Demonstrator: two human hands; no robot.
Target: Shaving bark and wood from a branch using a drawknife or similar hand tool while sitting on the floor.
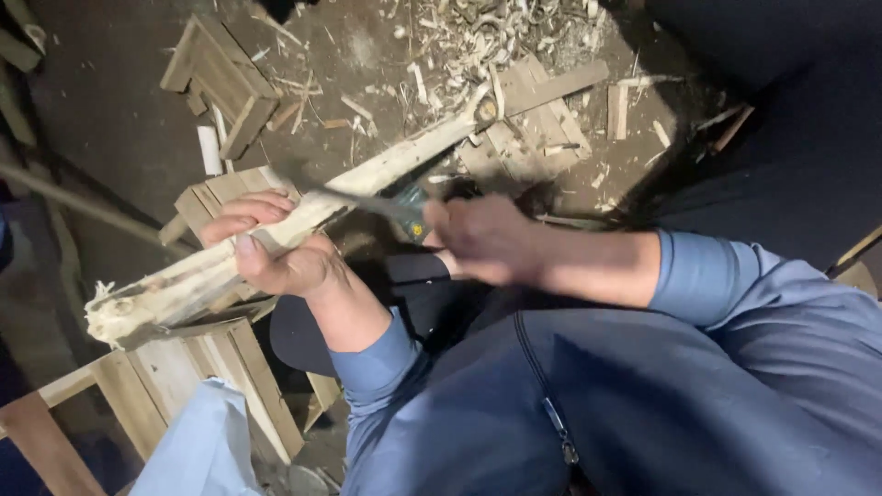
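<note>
Shaving step in hand. Left hand (276, 248), fingers wrapped around a long pale wooden stick (303, 216) lying slantwise over a small wooden stool (216, 367). Right hand (487, 239), fingers closed on a knife (390, 209), blade against the stick. Next stroke calls for a firm brace. Shavings (478, 37) litter the floor.

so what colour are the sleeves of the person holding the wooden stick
Light blue sleeves, pushed back from the wrists; clearest in the head view.

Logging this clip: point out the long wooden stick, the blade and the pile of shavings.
long wooden stick (386, 167), head view, on its pale middle length.
blade (367, 202), head view, mid-blade, blurred.
pile of shavings (487, 32), head view, centre of the heap.
</note>
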